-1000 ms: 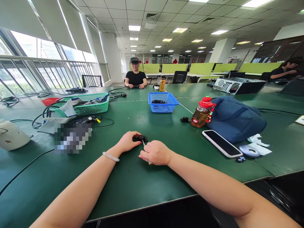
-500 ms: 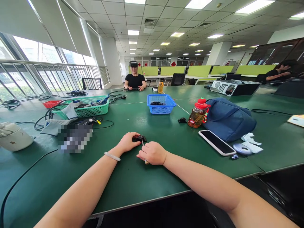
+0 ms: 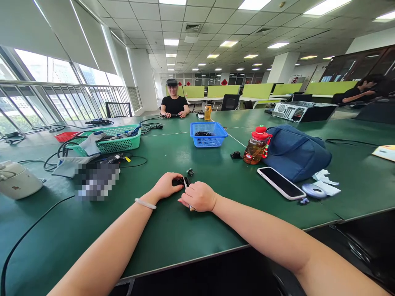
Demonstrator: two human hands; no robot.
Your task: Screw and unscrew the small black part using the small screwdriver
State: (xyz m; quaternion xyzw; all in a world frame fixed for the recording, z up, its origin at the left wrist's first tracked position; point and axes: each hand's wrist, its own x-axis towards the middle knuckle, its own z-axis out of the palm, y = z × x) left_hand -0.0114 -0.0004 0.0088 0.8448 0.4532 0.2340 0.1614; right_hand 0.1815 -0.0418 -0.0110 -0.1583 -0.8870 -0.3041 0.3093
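Observation:
My left hand (image 3: 168,185) pinches a small black plastic part (image 3: 178,181) against the green table, its fingers closed on the left side. My right hand (image 3: 199,197) is wrapped around a slim metal-tipped tool (image 3: 185,182), whose tip touches the black part. The tool's other end shows below the fist; its exact kind is hard to make out. Just beyond the black part lies a small dark piece (image 3: 190,172) with a bit of green, apart from both hands.
A blue basket (image 3: 208,142) with black parts stands ahead. To the left are a green basket (image 3: 126,144), cables and a white pot-like object (image 3: 18,181). On the right are a bottle (image 3: 254,152), a blue bag (image 3: 300,152) and a phone (image 3: 281,183). A person (image 3: 174,103) sits opposite.
The small dark piece with green has come off the black part and now lies on the table just beyond it. Both hands have stayed almost in place.

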